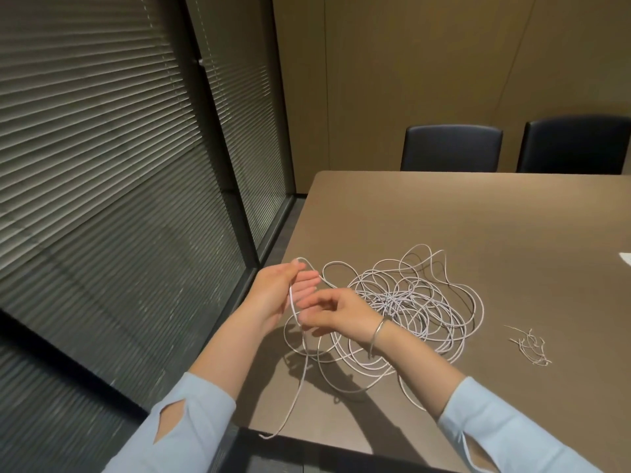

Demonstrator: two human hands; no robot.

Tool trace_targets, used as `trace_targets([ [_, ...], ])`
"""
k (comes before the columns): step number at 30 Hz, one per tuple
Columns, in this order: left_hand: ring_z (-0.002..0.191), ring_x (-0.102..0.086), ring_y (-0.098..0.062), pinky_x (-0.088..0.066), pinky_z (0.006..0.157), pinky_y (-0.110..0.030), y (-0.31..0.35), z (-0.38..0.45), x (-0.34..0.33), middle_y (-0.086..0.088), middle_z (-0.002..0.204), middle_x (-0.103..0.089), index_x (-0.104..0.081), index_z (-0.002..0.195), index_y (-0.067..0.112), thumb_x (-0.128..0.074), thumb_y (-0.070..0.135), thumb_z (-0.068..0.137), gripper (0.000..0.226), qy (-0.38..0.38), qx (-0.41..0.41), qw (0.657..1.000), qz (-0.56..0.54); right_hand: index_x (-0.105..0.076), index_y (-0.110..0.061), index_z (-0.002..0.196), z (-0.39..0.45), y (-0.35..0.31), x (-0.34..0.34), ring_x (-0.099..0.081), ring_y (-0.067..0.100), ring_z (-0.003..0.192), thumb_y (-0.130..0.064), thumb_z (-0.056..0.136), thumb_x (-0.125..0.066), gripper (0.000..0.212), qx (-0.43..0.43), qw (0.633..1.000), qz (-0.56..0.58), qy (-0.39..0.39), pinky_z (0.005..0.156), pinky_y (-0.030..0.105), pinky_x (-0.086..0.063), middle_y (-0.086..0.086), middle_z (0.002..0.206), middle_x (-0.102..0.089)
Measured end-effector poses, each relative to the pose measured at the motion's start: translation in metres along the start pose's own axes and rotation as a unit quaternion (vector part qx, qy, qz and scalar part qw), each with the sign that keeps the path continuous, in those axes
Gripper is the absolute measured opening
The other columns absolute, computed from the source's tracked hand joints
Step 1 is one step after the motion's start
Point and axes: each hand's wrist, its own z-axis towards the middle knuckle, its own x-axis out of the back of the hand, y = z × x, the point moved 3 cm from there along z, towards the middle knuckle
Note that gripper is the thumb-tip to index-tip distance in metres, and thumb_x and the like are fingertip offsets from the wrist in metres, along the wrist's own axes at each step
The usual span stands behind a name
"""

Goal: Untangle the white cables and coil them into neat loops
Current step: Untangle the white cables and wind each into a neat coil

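Before you stands a wall of closed slatted blinds in dark frames, filling the left of the view, with tan wall panels beyond. No brand, label or writing can be read anywhere.

Your brown table takes up the right half. Two black chairs stand at its far edge, side by side.

The white cables lie on the table as one loose, spread tangle of overlapping loops, knotted thickest near its middle, just beyond your right wrist. One strand leads out of the tangle's left side up to your hands, and a free end hangs down from them past the near table edge.

Your left hand is raised over the table's left corner, palm turned inward, fingers loosely extended, thumb and forefinger pinching the strand at a small bend at the top. Your right hand sits just beside it, fingers curled, pinching the same strand lower down, so a short length runs taut between the two hands. You wear a silver bangle on the right wrist and pale blue sleeves.

To the right of the tangle, apart from it, lies a small bunch of thin ties. A white scrap shows at the right edge.
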Motion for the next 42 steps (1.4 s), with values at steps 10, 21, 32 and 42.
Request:
trace_targets([
  [10, 0.099, -0.067, -0.026, -0.055, 0.088, -0.032, 0.01, -0.001, -0.001, -0.026, 0.118, -0.063, -0.052, 0.121, -0.007, -0.045, 0.01, 0.102, 0.026, -0.039, 0.001, 0.999, -0.01, -0.055, -0.009, 0.076, 0.009, 0.01, -0.015, -0.061, 0.018, 0.05, 0.001, 0.086, -0.067, 0.019, 0.023, 0.998, -0.02, 0.059, 0.045, 0.02, -0.048, 0.009, 0.066, -0.057],
  [21, 0.108, -0.067, -0.018, -0.046, 0.101, -0.035, -0.027, -0.017, 0.025, -0.003, 0.111, -0.073, -0.066, 0.118, 0.013, -0.068, 0.023, 0.089, 0.031, -0.174, 0.107, 0.951, 0.23, -0.059, -0.002, 0.079, 0.023, -0.043, 0.042, -0.055, 0.009, 0.043, 0.0, 0.092, -0.06, 0.013, 0.066, 0.943, 0.175, 0.277, 0.047, 0.016, -0.049, 0.009, 0.061, -0.057],
  [32, 0.073, -0.056, -0.004, -0.042, 0.07, -0.017, -0.043, -0.004, 0.018, 0.007, 0.078, -0.063, -0.07, 0.089, 0.017, -0.068, 0.02, 0.09, 0.004, -0.08, -0.011, 0.948, 0.308, -0.058, -0.003, 0.075, 0.023, -0.065, 0.058, -0.057, 0.007, 0.044, -0.003, 0.094, -0.059, 0.019, 0.076, 0.921, 0.256, 0.285, 0.048, 0.016, -0.051, 0.011, 0.068, -0.06],
  [42, 0.065, -0.06, -0.011, -0.051, 0.068, -0.022, 0.025, -0.001, 0.006, 0.0, 0.071, -0.064, -0.074, 0.093, 0.011, -0.067, 0.016, 0.09, 0.009, -0.059, -0.112, 0.973, 0.192, -0.06, -0.012, 0.121, 0.011, -0.04, 0.073, -0.05, 0.016, 0.111, 0.0, 0.078, -0.068, 0.045, 0.108, 0.924, -0.21, 0.299, 0.101, 0.02, -0.033, 0.007, 0.124, -0.052],
])
